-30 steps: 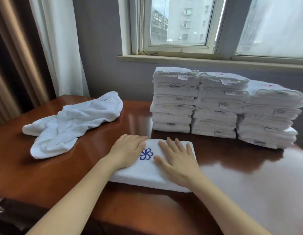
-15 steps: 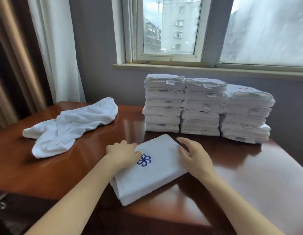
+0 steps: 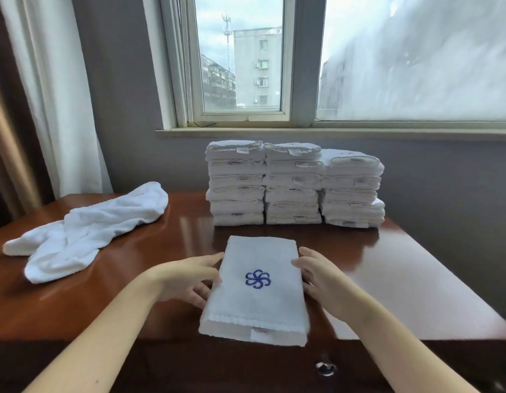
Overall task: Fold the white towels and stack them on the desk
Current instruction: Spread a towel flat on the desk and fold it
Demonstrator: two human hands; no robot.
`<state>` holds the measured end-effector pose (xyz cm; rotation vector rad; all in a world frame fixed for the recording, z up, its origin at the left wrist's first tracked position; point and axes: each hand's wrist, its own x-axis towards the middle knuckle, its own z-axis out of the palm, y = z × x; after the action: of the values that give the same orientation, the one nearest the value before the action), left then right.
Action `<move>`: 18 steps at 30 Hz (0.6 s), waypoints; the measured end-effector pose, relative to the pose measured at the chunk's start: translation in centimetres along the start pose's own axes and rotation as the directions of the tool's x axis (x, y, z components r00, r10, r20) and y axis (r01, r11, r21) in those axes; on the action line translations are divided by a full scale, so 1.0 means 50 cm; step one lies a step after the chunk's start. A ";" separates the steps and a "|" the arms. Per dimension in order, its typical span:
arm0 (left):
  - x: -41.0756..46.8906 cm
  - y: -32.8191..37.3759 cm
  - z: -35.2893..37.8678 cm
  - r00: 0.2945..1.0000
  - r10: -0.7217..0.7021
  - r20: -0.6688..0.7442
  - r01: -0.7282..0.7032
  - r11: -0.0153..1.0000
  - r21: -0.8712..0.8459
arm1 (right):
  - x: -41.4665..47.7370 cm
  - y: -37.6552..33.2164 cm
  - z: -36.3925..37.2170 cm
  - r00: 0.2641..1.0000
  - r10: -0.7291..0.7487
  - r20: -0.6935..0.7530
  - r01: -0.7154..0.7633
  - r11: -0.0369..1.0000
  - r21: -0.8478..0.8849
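Note:
A folded white towel with a blue flower emblem lies lengthwise on the brown desk, its near end at the front edge. My left hand holds its left side, thumb on top and fingers slipped under the edge. My right hand holds the right side the same way. Behind it, by the wall, stand three stacks of folded white towels. An unfolded white towel lies crumpled at the desk's left.
A window sill runs above the stacks. Curtains hang at the left. A metal drawer knob shows below the desk's front edge. Bare desk top lies to the right of the folded towel.
The folded towel has been turned from lying crosswise to pointing away from me. My hands went from pressing flat on top to holding its two long sides.

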<state>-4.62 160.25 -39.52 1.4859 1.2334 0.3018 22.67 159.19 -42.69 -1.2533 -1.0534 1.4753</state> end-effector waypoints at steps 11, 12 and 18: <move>-0.009 0.014 0.032 0.991 0.016 -0.132 -0.007 0.998 0.068 | -0.043 -0.018 -0.019 0.978 0.112 0.177 -0.099 0.992 -0.081; -0.011 0.016 0.034 0.992 0.009 -0.124 -0.003 0.999 0.050 | -0.042 -0.017 -0.018 0.978 0.118 0.174 -0.103 0.990 -0.093; -0.027 -0.002 0.037 0.997 0.073 0.027 -0.071 0.996 -0.049 | -0.048 -0.008 -0.026 0.957 0.089 0.277 -0.038 0.983 -0.182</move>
<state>-3.84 158.10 -39.66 1.4902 1.1443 0.3551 24.20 157.04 -41.94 -1.2287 -1.3691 1.6772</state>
